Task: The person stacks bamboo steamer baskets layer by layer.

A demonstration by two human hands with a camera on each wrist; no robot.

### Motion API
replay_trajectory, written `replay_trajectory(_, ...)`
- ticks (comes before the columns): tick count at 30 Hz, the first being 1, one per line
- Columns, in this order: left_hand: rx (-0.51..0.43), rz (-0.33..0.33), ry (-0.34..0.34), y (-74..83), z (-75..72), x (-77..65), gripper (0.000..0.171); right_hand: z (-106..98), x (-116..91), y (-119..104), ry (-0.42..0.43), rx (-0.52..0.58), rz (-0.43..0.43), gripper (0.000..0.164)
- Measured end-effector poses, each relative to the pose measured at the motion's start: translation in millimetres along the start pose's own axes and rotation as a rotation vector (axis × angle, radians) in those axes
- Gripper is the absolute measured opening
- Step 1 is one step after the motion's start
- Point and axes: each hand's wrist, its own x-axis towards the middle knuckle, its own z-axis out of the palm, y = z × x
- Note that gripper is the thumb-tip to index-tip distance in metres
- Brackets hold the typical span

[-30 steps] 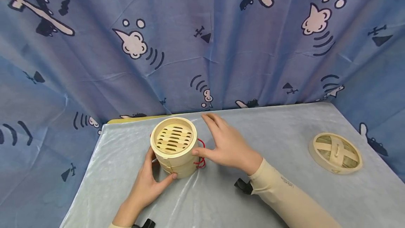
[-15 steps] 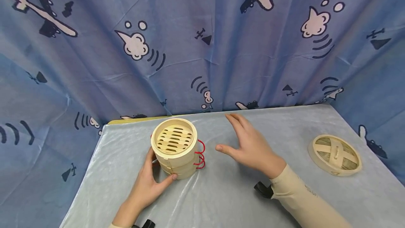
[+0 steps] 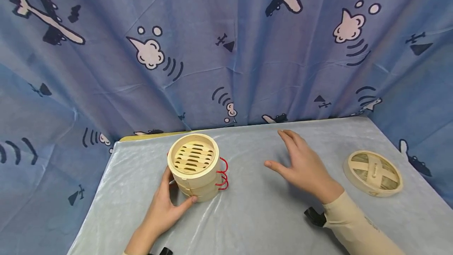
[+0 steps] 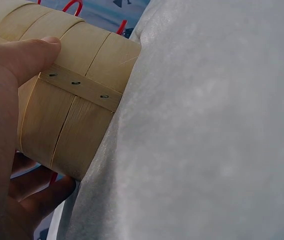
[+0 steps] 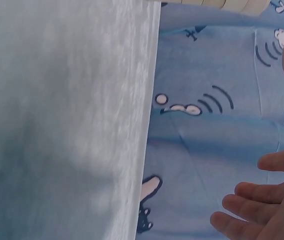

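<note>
A stacked bamboo steamer (image 3: 196,186) stands at the left of the cloth-covered table, its slatted top tier uncovered. Red loops (image 4: 122,26) stick out from its side. My left hand (image 3: 163,209) grips the lower part of the stack, thumb across the front and fingers round the far side; the left wrist view shows the thumb pressed on the bamboo wall. Out to the right, my right hand (image 3: 306,168) hovers with fingers extended and thumb spread, holding nothing. The round steamer lid (image 3: 375,173), with crossed bands and a small handle, lies beyond it on the right.
A pale grey cloth (image 3: 255,215) covers the table. Behind and along both sides hangs a blue curtain (image 3: 198,42) printed with airplanes and clouds. A yellowish strip (image 3: 152,135) shows at the back left table edge.
My right hand has moved away from the steamer's right side, well to the right, toward the lid. The left hand and the steamer have stayed in place.
</note>
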Motion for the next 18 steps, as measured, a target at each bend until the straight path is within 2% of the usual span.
replay_trajectory(10, 0.005, -0.004, -0.007, -0.4, -0.6, -0.8, 0.126, -8.5, -16.3, 31.4, 0.045, -0.068, -0.001, 0.101)
replay_trajectory(18, 0.003, 0.002, -0.005, 0.0, 0.5, -1.0, 0.126, -20.5, -33.4, 56.6, 0.062, -0.138, 0.034, 0.102)
